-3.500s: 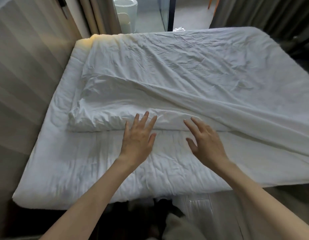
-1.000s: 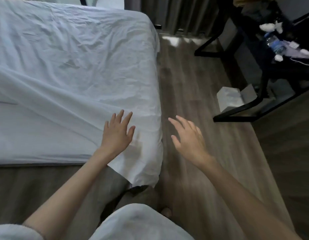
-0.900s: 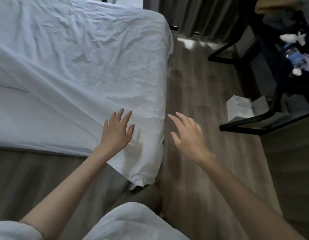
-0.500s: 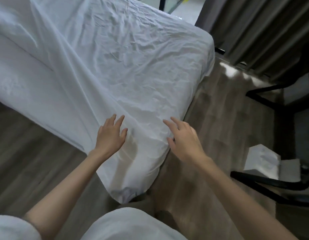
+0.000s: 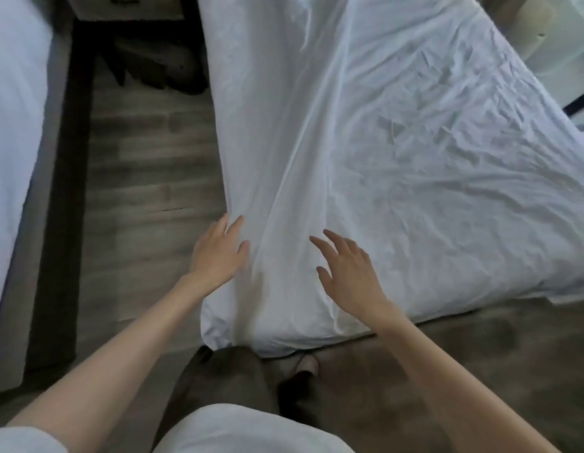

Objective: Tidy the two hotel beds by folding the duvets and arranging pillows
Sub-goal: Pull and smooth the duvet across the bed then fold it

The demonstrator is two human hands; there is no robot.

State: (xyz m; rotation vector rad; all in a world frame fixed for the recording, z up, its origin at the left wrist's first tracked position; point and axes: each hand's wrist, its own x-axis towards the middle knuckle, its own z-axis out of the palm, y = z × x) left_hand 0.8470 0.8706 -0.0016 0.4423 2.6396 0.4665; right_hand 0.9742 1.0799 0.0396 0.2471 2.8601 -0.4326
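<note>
A wrinkled white duvet (image 5: 398, 152) covers the bed that fills the middle and right of the head view, with its near corner hanging toward the floor in front of me. My left hand (image 5: 218, 253) is open with spread fingers at the duvet's left edge, the fingertips at the fabric. My right hand (image 5: 348, 273) hovers open over the duvet near the corner, holding nothing. The second bed (image 5: 12, 132), also white, runs along the far left. No pillow is in view.
A wood-look floor aisle (image 5: 147, 178) separates the two beds. A dark bed frame rail (image 5: 65, 197) lines the left bed. A dark bag or shoes (image 5: 160, 67) lie at the aisle's far end. My foot (image 5: 305, 364) stands below the duvet corner.
I have turned around the bed's corner, so the bed now lies right of the aisle. Both hands stayed open; the right hand moved from over the floor onto the duvet.
</note>
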